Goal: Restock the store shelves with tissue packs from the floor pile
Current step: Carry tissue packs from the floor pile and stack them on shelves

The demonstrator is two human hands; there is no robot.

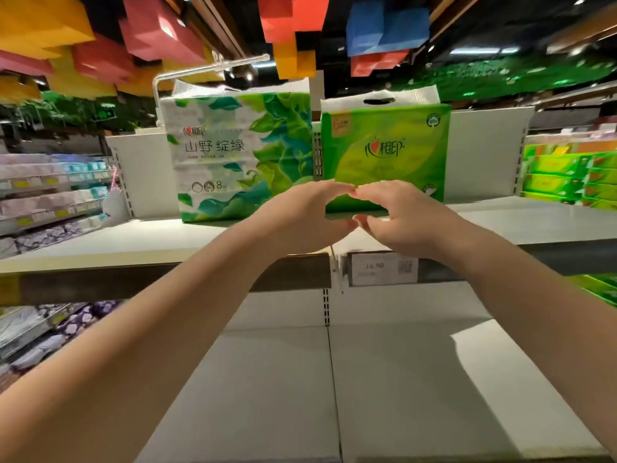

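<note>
Bare lower shelf [400,379] spreads wide beneath both forearms. Up at the top shelf's [100,242] front edge, left hand [300,218] and right hand [404,218] meet fingertip to fingertip, fingers curved, gripping nothing. Just beyond, the green tissue pack [384,152] stands upright, the leaf-print tissue pack [233,155] close on its left, open shelf either side.

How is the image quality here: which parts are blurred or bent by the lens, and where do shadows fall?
Head view: wide-angle lens bows the upper shelf edge; side shelving and the price tag are blurred, its small print unreadable. The leaf-print pack and green pack are fairly sharp. A forearm shadow crosses the lower shelf.
</note>
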